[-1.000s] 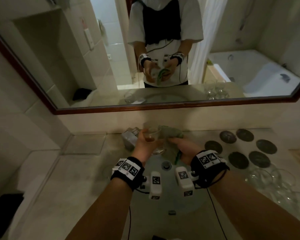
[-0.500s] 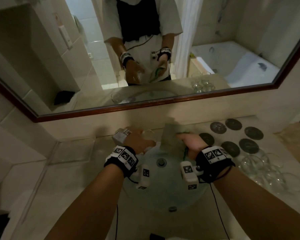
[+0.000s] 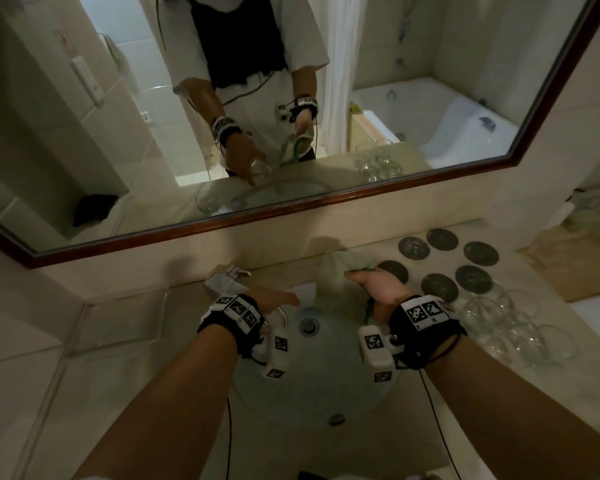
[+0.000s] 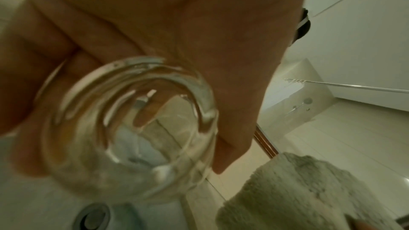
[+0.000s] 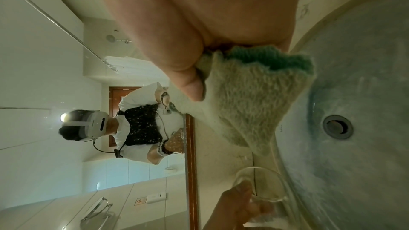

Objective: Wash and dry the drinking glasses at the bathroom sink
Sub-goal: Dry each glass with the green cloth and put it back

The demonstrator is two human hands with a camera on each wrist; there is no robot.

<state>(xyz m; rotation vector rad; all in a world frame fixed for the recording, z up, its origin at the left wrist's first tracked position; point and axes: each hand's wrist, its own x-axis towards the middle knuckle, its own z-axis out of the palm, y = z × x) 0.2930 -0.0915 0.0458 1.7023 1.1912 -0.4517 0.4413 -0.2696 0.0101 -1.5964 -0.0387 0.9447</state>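
Observation:
My left hand grips a clear drinking glass over the left side of the round sink basin. In the left wrist view my fingers curl round the glass, whose thick base faces the camera. My right hand holds a pale green cloth bunched above the basin's far right rim. In the right wrist view the thumb pinches the cloth, and the glass sits apart from it in my left hand.
A chrome faucet stands behind my left hand, and the drain lies between my hands. Several dark round coasters and several clear glasses crowd the counter on the right. A mirror spans the wall above.
The glass and the cloth were together a second ago. My left hand has carried the glass down and left over the basin, while my right hand has drawn the cloth off to the right.

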